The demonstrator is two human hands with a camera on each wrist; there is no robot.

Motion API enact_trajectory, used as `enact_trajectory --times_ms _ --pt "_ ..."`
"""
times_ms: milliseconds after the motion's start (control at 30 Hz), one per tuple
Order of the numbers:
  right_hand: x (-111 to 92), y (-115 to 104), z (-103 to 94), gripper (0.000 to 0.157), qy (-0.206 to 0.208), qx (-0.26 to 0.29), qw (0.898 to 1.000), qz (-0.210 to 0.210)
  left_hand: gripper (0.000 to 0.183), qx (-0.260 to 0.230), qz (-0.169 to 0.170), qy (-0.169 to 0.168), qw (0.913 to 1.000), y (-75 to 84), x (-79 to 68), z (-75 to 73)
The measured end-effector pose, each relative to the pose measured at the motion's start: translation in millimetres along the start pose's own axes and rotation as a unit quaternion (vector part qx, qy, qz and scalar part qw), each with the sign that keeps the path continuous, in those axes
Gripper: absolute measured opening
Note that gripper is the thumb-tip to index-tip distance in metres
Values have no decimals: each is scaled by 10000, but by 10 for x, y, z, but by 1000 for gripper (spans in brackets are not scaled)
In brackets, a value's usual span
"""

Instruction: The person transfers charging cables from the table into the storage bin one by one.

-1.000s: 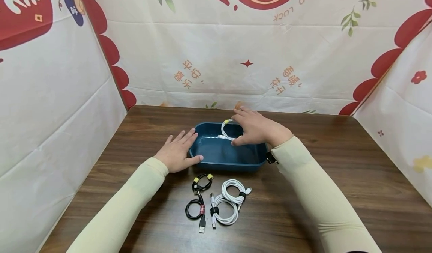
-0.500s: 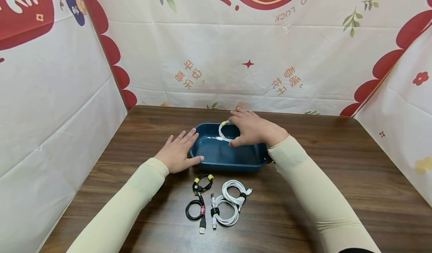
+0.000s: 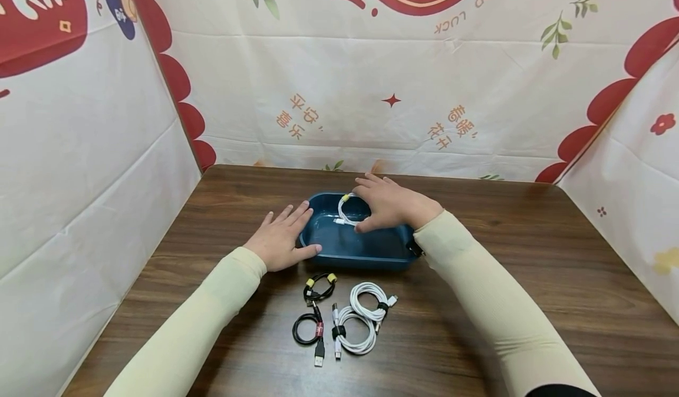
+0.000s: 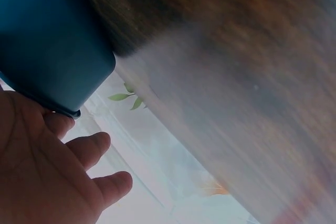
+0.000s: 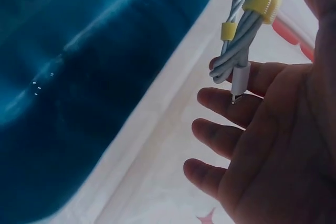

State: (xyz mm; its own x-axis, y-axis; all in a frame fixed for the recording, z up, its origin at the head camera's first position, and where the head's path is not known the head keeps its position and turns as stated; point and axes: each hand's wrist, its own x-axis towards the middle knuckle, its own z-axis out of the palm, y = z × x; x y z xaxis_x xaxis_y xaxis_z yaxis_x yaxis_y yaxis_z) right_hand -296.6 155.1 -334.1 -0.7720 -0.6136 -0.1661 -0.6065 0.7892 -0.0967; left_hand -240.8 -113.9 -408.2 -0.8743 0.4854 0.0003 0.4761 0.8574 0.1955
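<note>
My right hand [image 3: 392, 204] is over the right side of the blue basin [image 3: 366, 263], holding a coiled white cable [image 5: 239, 59] with yellow ties. Thumb and index finger pinch the coil in the right wrist view; the other fingers stretch out beside it. In the head view the cable ring [image 3: 347, 221] hangs over the back of the basin. My left hand [image 3: 278, 244] rests at the basin's left rim, fingers spread and straight, thumb over the front corner. The left wrist view has its fingers [image 4: 89, 149] beside the basin wall [image 4: 58, 51].
In front of the basin lie a coiled black cable with yellow ties [image 3: 318, 296], a black USB cable with a red band [image 3: 319, 350], and two white coiled cables [image 3: 366, 317] with black straps, overlapping. Printed cloth [image 3: 339, 67] surrounds the wooden table [image 3: 504, 255].
My right hand has moved left and slightly toward me over the basin, carrying the white cable. The left hand and the cables on the table stay put.
</note>
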Motion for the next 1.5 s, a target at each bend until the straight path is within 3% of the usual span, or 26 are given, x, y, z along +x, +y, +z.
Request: enact_trajectory --times_ms 800,1500 --pt "314 -62 162 83 -495 -266 9979 -327 88 56 -5 -88 9999 -23 4 -3" --pt "543 -127 396 88 -469 -577 9960 -492 88 20 72 -38 10000 -17 1 -2"
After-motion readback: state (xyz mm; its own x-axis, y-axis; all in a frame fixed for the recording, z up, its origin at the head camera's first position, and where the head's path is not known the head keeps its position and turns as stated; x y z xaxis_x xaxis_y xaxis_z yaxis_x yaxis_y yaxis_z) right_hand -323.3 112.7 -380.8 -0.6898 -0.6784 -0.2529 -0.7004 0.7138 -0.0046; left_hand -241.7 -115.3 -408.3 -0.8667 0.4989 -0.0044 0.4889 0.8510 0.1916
